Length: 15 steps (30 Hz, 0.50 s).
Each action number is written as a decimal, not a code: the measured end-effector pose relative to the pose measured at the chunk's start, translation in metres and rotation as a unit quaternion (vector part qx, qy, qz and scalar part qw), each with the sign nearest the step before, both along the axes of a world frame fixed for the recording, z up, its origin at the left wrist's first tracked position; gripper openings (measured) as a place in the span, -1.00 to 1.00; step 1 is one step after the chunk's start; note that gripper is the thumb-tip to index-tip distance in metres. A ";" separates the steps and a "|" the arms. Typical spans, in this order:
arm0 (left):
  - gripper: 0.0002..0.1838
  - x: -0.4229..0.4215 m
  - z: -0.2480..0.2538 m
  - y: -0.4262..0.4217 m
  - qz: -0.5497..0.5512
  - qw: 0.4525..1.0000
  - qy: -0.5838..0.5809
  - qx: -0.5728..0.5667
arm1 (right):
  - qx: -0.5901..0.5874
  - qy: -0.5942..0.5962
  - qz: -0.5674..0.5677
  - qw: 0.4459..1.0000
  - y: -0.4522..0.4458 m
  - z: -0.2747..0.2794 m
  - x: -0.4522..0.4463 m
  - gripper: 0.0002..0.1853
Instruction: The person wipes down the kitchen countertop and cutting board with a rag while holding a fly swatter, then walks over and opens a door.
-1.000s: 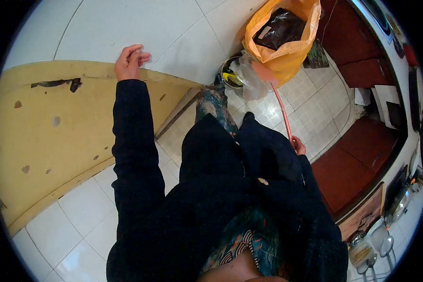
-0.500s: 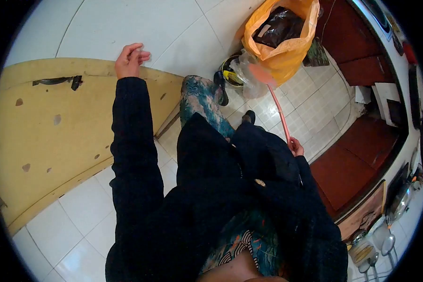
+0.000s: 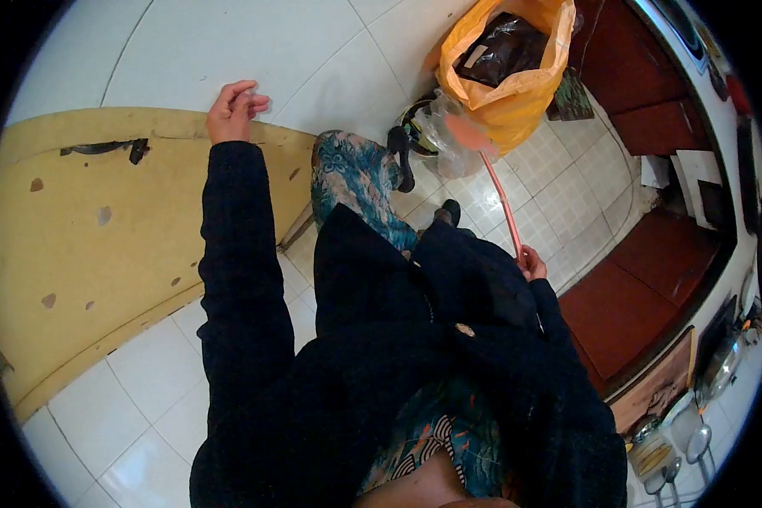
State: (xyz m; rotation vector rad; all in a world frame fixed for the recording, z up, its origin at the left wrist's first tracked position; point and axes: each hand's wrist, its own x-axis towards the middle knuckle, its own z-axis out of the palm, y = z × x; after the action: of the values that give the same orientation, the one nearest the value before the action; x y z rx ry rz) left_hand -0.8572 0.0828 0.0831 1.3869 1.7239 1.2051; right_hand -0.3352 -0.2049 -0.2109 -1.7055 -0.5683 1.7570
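My right hand (image 3: 533, 264) is closed around the lower end of a long pink fly swatter (image 3: 505, 203). Its flat head overlaps a clear plastic bag (image 3: 447, 135) in the view, beside a large orange sack (image 3: 516, 102); whether they touch I cannot tell. At the edge of a worn yellow door (image 3: 110, 254), my left hand (image 3: 235, 110) has its fingers loosely bent and apart, with nothing seen in them. White wall tiles lie just beyond those fingers.
Dark plastic (image 3: 501, 49) fills the sack's mouth. A small bin (image 3: 417, 127) stands beside it. Dark red cabinets (image 3: 643, 288) line the right side, and several ladles and strainers (image 3: 698, 440) hang at the lower right. Pale tiles (image 3: 533, 190) cover the floor.
My patterned trouser leg has swung a little to the left, and more of the shoe beside the bin shows. Both hands have stayed almost where they were, the right still holding the fly swatter.
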 end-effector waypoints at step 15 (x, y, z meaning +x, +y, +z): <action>-0.84 -0.001 0.002 0.001 0.014 1.000 0.006 -0.006 | -0.040 -0.012 -0.067 0.997 0.007 0.002 -0.010 -0.47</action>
State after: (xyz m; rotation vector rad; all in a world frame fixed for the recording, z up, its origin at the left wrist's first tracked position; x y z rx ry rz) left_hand -0.8579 0.0835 0.0854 1.3706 1.7613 1.2010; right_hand -0.3449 -0.1977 -0.2084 -1.7794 -0.3890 1.6854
